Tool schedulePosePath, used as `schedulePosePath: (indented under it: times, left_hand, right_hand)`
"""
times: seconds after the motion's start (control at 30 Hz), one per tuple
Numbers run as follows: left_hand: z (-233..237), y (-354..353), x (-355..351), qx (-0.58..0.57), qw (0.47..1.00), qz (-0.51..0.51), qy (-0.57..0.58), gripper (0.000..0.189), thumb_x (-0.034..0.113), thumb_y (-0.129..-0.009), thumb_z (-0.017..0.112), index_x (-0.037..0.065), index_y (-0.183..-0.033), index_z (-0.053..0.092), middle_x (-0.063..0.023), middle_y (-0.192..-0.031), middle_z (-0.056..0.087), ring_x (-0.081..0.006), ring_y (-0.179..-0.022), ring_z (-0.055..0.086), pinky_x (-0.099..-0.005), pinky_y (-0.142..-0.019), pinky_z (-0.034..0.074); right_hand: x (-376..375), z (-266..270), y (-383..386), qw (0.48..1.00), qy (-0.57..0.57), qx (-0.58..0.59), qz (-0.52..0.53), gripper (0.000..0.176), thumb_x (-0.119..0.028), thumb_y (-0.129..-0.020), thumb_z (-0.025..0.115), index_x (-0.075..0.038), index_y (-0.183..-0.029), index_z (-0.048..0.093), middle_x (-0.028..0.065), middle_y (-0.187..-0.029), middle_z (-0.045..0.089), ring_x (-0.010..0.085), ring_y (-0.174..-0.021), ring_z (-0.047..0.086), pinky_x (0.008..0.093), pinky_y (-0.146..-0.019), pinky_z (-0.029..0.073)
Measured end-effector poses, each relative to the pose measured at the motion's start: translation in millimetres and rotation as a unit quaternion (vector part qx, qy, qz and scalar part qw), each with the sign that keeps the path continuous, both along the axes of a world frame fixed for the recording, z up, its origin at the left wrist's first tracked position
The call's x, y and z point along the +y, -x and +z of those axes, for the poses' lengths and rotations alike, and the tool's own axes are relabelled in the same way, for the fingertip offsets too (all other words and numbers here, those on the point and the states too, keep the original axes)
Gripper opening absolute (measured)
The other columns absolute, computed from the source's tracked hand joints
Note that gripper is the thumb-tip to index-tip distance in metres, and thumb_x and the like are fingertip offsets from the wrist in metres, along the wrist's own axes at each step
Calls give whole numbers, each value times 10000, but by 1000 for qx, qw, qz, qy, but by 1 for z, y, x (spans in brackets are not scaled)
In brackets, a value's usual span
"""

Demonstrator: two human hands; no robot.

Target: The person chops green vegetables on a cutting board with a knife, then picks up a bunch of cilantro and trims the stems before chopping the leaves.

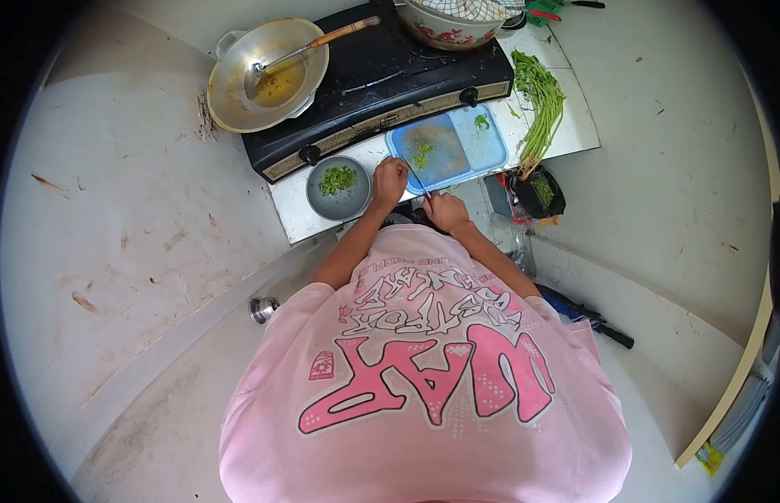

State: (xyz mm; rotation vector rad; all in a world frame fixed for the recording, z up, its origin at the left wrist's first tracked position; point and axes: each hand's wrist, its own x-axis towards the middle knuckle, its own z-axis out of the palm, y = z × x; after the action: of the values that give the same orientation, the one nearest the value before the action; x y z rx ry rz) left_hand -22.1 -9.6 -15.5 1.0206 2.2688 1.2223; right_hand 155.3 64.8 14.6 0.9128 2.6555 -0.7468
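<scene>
My right hand [446, 211] is closed round the handle of a knife [416, 178], whose thin blade points up and left over the near edge of a blue cutting board [453, 174]. By the blade's tip, my left hand [390, 178] has its fingers drawn together at the board's left corner; what they hold, if anything, is hidden. A small heap of chopped greens [423, 154] lies on the board, with a few leaves [481, 122] on its lighter right section. Left of my left hand sits a grey bowl [316, 199] containing chopped green pieces [337, 178].
Behind the board stands a black two-burner stove [373, 80], bearing a wok [231, 92] with a wooden-handled ladle [323, 39] and a flowered pot [449, 33]. Long-stemmed leafy greens [541, 101] lie at right, above a black bag [548, 201] with green scraps.
</scene>
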Motion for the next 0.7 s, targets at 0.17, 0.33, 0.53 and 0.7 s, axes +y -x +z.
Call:
schedulePosePath:
  times: [0.17,0.33,0.53,0.7]
  left_hand:
    - [-6,6,-1,-33,999,-17,16,144,-40,-829,659,-12,-926,761,-198,-903,724,-322,-837,738,-397,-772,588]
    - [-3,13,-7,-54,998,-32,28,225,-58,-857,603,-19,-1032,738,-166,-923,751,-259,-848,753,-362,-789,596]
    - [11,25,-11,-134,991,7,-2,272,-50,-909,550,-12,-1151,668,-101,-944,744,-188,-844,740,-325,-775,599]
    - [32,31,-16,-195,980,-23,-4,259,-1,-928,579,10,-1169,674,-126,-955,759,-217,-881,751,-339,-794,592]
  right_hand:
    - [7,8,-1,1000,-4,0,-23,424,-376,-998,522,11,-979,693,290,-813,703,462,-799,709,554,-771,568]
    - [12,8,0,1000,-17,11,-9,411,-379,-990,534,0,-992,692,274,-783,703,453,-759,709,549,-739,573]
    - [20,9,-6,998,-16,-21,57,419,-406,-999,523,-25,-1031,696,248,-796,716,424,-753,718,533,-719,578]
    - [42,3,-4,995,-38,-37,80,426,-428,-1016,496,-62,-1065,710,211,-825,734,395,-785,730,513,-731,583]
